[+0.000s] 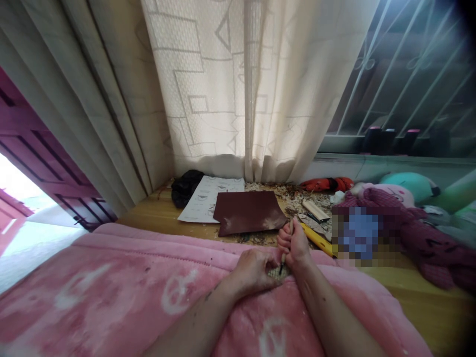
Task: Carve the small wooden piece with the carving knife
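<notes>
In my left hand, the fingers are closed on a small pale carved piece with a bumpy, grid-like surface; much of it is hidden by the fingers. A fist made by my right hand wraps round a carving tool with a light wooden handle. Its dark tip points down and meets, or nearly meets, the pale piece. The exact blade shape is too small to tell. Both hands are close together over a pink fleece blanket.
Beyond the blanket, a wooden surface bears a dark red sheet, printed paper, a black bag, scattered shavings, a pale wooden block and a yellow-handled tool. Plush toys lie at right.
</notes>
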`<state>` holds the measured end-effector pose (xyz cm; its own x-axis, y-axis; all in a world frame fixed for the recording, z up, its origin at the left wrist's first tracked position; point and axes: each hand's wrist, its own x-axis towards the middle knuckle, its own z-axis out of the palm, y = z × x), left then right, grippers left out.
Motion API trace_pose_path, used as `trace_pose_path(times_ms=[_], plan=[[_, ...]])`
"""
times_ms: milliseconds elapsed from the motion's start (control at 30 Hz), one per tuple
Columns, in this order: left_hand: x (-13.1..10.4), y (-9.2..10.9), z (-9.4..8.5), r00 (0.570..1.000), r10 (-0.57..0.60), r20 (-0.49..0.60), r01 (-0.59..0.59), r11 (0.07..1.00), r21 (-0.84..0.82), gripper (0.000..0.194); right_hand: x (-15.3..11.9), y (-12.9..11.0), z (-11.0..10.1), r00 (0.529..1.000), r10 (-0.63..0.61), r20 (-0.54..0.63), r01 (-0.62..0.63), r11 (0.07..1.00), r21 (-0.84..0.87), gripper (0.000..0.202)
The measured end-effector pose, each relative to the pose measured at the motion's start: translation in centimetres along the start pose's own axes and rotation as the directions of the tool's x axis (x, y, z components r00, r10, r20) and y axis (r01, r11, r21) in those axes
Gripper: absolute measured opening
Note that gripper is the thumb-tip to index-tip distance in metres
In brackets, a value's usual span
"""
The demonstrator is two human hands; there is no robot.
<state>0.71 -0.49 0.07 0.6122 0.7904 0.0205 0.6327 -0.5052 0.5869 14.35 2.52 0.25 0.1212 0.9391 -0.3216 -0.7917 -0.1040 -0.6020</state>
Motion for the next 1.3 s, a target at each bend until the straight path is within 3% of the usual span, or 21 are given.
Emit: trace_pose_path(times_ms=[133,233,367,533,800,1000,1300], plan=[[0.0,-0.2,-0.1,0.999,0.033,-0.004,-0.033,0.999,-0.005,0.020,0.0,-0.5,-0.9,0.958,0.204,0.201,-0.210,0.978,0.006,0.043],[0.0,-0.3,-0.1,1.000,0.026,-0.006,-0.027,0.999,-0.027,0.020,0.0,-1.0,-1.3,0.941,0.218,0.261,-0.227,0.974,0.008,0.043],[-0.1,-0.2,-0.2,1.000,-0.009,0.007,0.009,0.999,-0.045,0.025,0.1,-1.8,-1.7,0.972,0.119,0.202,-0.133,0.990,0.055,0.043],[-0.1,0.2,-0.2,0.998,-0.054,-0.026,0.052,0.997,-0.057,0.032,0.3,-2.1,-2.0,0.985,0.050,0.164,-0.049,0.999,-0.010,0.043],[0.5,-0.3,0.3,0.985,-0.173,-0.004,0.171,0.977,-0.129,0.031,0.4,-2.0,-1.8,0.989,0.131,0.064,-0.131,0.991,-0.008,0.043],[1.0,-0.7,0.5,0.964,-0.247,0.099,0.265,0.933,-0.243,0.031,0.2,-2.1,-1.6,0.986,0.152,0.062,-0.152,0.988,-0.005,0.043],[1.1,-1.2,0.7,0.968,-0.234,0.091,0.250,0.932,-0.263,0.031,0.0,-2.2,-1.3,0.986,0.161,0.047,-0.161,0.987,0.003,0.042]])
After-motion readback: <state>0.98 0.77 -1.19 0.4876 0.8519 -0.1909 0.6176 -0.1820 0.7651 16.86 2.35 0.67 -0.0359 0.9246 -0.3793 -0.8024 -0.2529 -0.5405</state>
